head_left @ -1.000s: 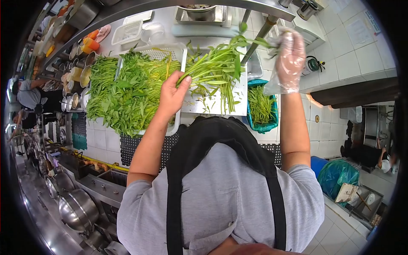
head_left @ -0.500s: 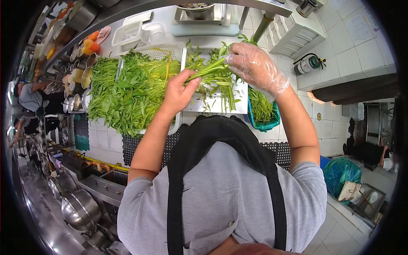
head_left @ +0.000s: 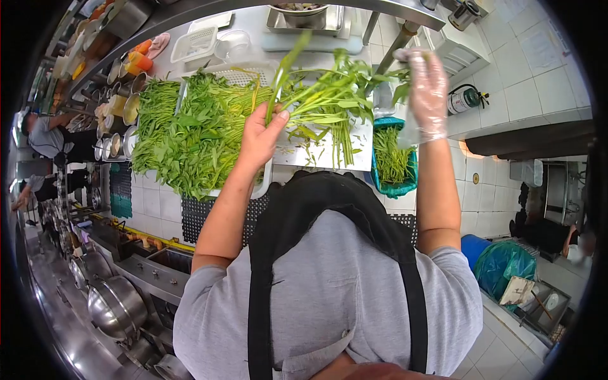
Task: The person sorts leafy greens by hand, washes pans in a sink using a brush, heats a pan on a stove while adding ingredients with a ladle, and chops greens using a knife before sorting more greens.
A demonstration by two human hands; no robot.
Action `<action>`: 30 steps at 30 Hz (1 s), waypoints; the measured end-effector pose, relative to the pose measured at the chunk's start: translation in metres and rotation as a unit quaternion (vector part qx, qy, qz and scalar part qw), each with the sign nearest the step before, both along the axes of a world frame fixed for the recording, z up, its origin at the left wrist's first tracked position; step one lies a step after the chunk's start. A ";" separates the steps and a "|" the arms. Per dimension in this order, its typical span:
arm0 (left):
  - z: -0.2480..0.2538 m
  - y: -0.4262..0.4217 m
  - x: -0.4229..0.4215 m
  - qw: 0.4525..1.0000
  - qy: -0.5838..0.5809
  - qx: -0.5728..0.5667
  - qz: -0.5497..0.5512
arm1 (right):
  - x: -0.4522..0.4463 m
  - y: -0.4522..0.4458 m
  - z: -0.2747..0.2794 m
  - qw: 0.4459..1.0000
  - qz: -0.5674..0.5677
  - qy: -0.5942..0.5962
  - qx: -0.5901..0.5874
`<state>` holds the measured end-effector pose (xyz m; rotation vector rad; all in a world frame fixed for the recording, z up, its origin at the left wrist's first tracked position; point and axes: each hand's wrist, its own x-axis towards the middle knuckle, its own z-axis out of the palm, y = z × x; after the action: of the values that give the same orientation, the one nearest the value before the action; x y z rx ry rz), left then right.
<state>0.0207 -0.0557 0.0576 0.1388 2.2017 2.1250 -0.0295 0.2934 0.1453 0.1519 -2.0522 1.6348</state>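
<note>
My bare left hand (head_left: 259,136) is closed round the stems of a bunch of water spinach (head_left: 326,95), its leafy ends fanning out to the right. Up and to the right, my right hand (head_left: 429,95) wears a clear plastic glove; its fingers are bent and slightly blurred, with green leaves (head_left: 400,94) hanging from them. Below the bunch, loose stems and leaf scraps lie on a metal work surface (head_left: 358,142). Left of my left hand, a heap of water spinach (head_left: 202,133) fills a white tray (head_left: 265,183).
A basket lined with a teal bag (head_left: 397,189) holds more greens at the right. White plastic baskets (head_left: 195,44) and a metal pot (head_left: 297,18) stand at the back. A metal shelf edge (head_left: 253,5) crosses overhead. Another person (head_left: 47,136) stands far left.
My right hand has pulled away from the bunch, up and to the right, with leaves at its fingers. The bunch in my left hand has spread out, and one stem now points upward.
</note>
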 end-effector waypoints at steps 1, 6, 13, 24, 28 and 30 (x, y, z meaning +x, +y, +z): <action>0.002 -0.002 -0.001 0.998 -0.041 0.051 0.007 | 0.007 0.002 0.013 0.993 -0.005 -0.045 -0.109; 0.012 -0.008 -0.006 0.980 -0.116 0.158 0.005 | 0.029 0.005 0.050 0.986 0.019 0.075 0.146; 0.020 0.008 -0.005 0.984 -0.110 0.136 -0.029 | 0.031 -0.059 0.030 0.867 0.159 0.166 0.442; 0.012 -0.001 0.009 0.974 -0.103 0.200 0.020 | -0.019 -0.001 -0.019 0.996 -0.026 -0.083 0.014; 0.014 -0.012 0.008 0.969 -0.112 0.215 0.053 | -0.014 0.025 -0.013 0.974 0.003 -0.026 -0.226; 0.011 -0.015 0.004 0.963 -0.118 0.233 0.060 | 0.003 0.017 0.014 0.993 -0.069 0.004 -0.096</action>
<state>0.0252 -0.0710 0.0690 -0.2170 1.5901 2.5359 -0.0267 0.3102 0.1592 -0.0493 -1.8427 1.7305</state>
